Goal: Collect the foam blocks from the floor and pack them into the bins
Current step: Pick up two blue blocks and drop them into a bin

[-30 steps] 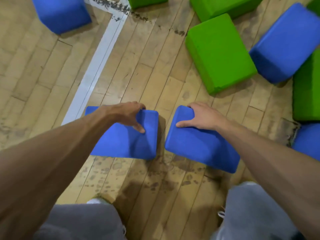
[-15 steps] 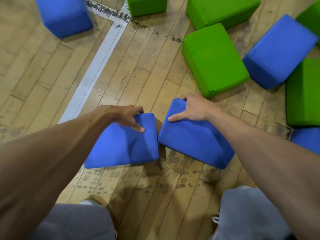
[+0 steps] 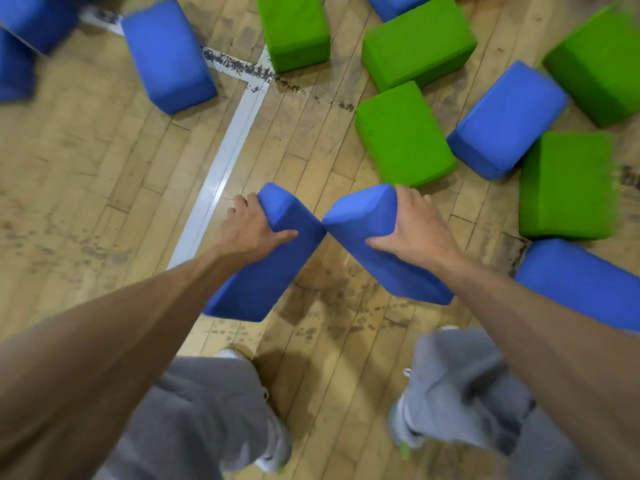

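Observation:
My left hand (image 3: 251, 230) grips one end of a blue foam block (image 3: 266, 278), thumb on its top face and fingers round the far side. My right hand (image 3: 415, 230) grips a second blue foam block (image 3: 377, 244) the same way. Both blocks are lifted off the wooden floor and tilted, and their upper corners touch in the middle. No bin is in view.
Several more foam blocks lie on the floor: a blue one (image 3: 168, 53) at the far left, green ones (image 3: 403, 135) (image 3: 568, 185) and a blue one (image 3: 507, 119) at the right, another blue one (image 3: 581, 282) beside my right arm. A white floor line (image 3: 221, 171) runs past my left hand. My legs stand below.
Both hands have lifted their blue blocks off the floor and tipped them up on end; the view has pulled back, so more blocks show.

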